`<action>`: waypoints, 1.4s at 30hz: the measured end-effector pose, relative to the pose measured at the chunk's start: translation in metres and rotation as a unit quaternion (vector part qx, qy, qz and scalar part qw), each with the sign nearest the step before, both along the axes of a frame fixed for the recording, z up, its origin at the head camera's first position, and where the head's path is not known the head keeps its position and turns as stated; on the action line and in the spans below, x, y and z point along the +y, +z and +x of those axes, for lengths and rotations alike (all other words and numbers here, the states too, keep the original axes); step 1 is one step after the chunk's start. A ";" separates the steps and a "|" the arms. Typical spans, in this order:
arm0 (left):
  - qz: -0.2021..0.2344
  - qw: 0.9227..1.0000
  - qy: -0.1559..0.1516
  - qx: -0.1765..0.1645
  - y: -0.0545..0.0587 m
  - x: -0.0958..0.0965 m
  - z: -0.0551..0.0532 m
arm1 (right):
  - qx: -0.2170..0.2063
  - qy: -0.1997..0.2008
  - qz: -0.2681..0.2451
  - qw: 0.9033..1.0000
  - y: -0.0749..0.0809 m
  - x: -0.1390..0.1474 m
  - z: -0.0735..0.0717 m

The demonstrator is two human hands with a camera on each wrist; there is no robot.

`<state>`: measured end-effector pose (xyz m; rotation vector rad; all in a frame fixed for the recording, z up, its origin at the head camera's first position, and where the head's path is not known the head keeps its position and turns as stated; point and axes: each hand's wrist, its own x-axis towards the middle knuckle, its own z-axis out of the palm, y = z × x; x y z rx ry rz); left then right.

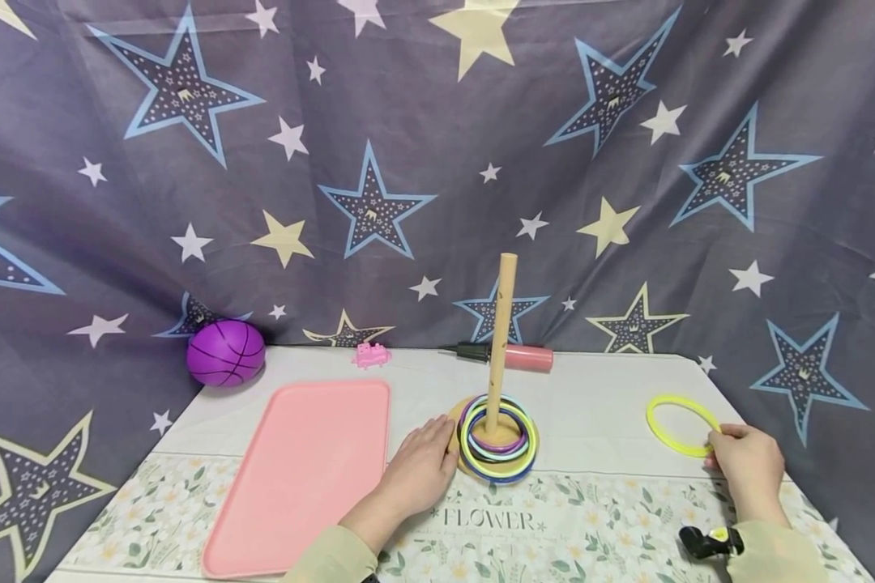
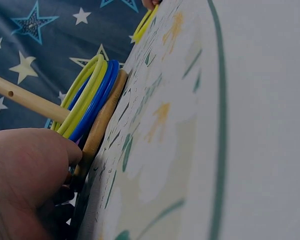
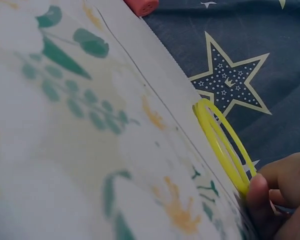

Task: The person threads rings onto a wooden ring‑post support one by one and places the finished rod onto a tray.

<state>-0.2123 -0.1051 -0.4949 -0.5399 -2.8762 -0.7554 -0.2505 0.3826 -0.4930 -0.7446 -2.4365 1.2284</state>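
Note:
A wooden post (image 1: 501, 324) stands upright on a round wooden base (image 1: 459, 411), with several coloured rings (image 1: 531, 445) looped around its foot. Yellow and blue rings (image 2: 92, 107) show at the top of that stack in the left wrist view. My left hand (image 1: 417, 468) rests against the left edge of the base, fingers mostly straight and thumb near the rim; some fingers are in shadow in its wrist view. Far to the right, my right hand (image 1: 749, 468) pinches a yellow ring (image 1: 674, 399) between thumb and fingers, low over the table.
A pink tray (image 1: 313, 461) lies left of my left hand. Along the back are a purple ball (image 1: 226, 353), a small pink toy (image 1: 371, 355) and a pink-and-black hand pump (image 1: 529, 358). A star-patterned curtain (image 1: 423, 97) hangs behind the table. Flower print covers the table's front part.

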 end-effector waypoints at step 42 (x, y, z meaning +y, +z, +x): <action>0.004 1.000 -0.003 -0.009 0.002 -0.002 0.001 | 0.236 0.073 -0.396 0.884 0.062 -0.050 0.000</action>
